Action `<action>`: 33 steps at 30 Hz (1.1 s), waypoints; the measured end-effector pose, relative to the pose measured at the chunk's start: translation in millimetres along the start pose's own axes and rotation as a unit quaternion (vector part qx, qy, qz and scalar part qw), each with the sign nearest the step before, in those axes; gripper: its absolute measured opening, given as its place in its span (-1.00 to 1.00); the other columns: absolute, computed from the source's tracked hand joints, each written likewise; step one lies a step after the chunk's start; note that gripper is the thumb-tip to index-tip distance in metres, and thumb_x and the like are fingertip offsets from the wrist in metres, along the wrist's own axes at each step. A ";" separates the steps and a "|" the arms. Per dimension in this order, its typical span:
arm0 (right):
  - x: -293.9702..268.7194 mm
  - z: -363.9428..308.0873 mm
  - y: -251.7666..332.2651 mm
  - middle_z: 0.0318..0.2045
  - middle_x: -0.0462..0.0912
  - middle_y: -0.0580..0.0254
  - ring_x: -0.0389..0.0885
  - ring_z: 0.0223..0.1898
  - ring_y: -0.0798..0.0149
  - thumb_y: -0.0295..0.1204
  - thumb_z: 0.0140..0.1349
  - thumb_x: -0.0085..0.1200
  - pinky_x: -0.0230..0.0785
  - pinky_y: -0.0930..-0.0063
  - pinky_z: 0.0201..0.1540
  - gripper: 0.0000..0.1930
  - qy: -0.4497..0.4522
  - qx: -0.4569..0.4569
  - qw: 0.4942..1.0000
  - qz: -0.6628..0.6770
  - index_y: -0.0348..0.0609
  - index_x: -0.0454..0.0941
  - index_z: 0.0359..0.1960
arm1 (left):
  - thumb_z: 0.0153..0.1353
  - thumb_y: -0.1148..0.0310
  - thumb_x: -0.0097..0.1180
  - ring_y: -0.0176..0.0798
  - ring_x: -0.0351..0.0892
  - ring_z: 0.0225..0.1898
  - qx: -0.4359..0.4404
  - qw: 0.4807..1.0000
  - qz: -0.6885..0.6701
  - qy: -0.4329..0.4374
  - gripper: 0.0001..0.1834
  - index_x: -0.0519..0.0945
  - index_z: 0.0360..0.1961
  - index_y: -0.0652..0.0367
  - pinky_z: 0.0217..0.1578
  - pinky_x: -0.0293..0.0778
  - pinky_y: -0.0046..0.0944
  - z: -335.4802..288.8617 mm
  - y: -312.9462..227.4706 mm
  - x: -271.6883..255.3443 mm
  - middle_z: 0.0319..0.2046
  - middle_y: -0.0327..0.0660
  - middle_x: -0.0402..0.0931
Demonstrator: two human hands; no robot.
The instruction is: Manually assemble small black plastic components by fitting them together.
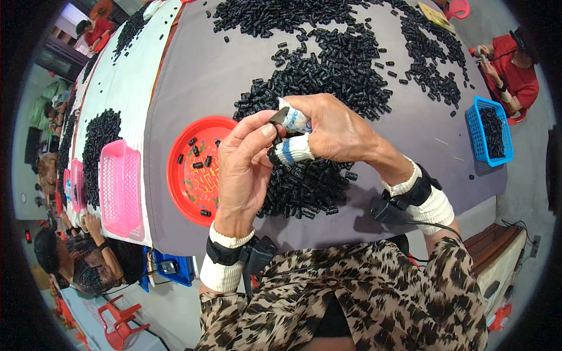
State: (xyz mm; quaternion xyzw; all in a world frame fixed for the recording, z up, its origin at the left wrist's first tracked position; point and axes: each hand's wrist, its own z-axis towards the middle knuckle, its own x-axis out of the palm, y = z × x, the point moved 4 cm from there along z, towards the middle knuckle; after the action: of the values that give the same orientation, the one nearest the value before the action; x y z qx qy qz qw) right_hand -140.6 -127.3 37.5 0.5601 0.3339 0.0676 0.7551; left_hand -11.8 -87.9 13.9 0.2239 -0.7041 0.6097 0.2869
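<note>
Over the front of the grey-covered table, both my hands meet. My left hand [239,175] is closed in a pinch, its thumb and forefinger on a small black plastic piece [278,133] that is mostly hidden. Close against those fingertips is a short metal blade [277,116] with a white wrapping [294,120]. The fingers of my right hand [345,131] are curled round this knife. A white band with a blue stripe [288,150] covers one right finger. Below and behind the hands spreads a large heap of ribbed black plastic pieces [328,70].
Left of my hands, a round red tray [180,193] holds several black pieces. A pink basket [120,193] stands farther left on a white-covered table. At the right edge is a blue basket [479,136] of black pieces. People sit at work on both sides.
</note>
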 end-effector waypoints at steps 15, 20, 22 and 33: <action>-4.2 -3.0 3.1 -0.63 0.49 0.06 0.47 -0.60 0.15 -0.26 -0.18 0.24 0.28 0.34 -0.48 -0.65 -0.037 -0.013 0.999 0.000 -0.29 0.43 -0.51 | 0.17 0.48 0.01 -0.32 0.48 -0.12 0.002 0.998 -0.037 0.059 -0.65 0.39 -0.02 0.38 -0.09 0.40 -0.39 -2.8 4.8 -4.5 -0.18 -0.13 0.50; -5.2 -5.6 7.6 -0.64 0.49 0.08 0.45 -0.60 0.19 -0.27 -0.17 0.23 0.27 0.36 -0.49 -0.66 -0.027 -0.004 1.000 -0.006 -0.28 0.43 -0.49 | 0.17 0.48 0.01 -0.31 0.47 -0.12 0.015 0.996 -0.030 0.086 -0.65 0.39 0.00 0.33 -0.05 0.39 -0.31 -3.8 6.8 -7.6 -0.17 -0.14 0.49; -4.9 -5.8 8.3 -0.63 0.49 0.10 0.45 -0.60 0.23 -0.27 -0.16 0.24 0.27 0.38 -0.49 -0.66 -0.018 0.003 1.000 0.014 -0.28 0.43 -0.49 | 0.17 0.47 0.01 -0.32 0.48 -0.14 0.008 0.996 -0.042 0.083 -0.65 0.40 -0.01 0.33 -0.07 0.40 -0.31 -4.3 5.5 -6.5 -0.19 -0.13 0.50; -1.3 -3.0 7.1 -0.63 0.44 0.42 0.33 -0.57 0.56 -0.39 -0.16 0.28 0.20 0.62 -0.55 -0.70 -0.022 -0.009 0.999 0.039 -0.24 0.43 -0.43 | 0.18 0.45 0.01 -0.33 0.49 -0.14 -0.005 0.991 -0.105 0.079 -0.68 0.41 -0.03 0.31 -0.10 0.45 -0.29 -2.2 7.5 -4.9 -0.21 -0.13 0.50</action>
State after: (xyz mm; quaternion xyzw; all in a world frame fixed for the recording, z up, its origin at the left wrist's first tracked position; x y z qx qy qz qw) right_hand -141.3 -122.9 43.9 0.5673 0.2942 0.0872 0.7642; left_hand -12.9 -84.7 5.3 0.2462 -0.6545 0.5888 0.4053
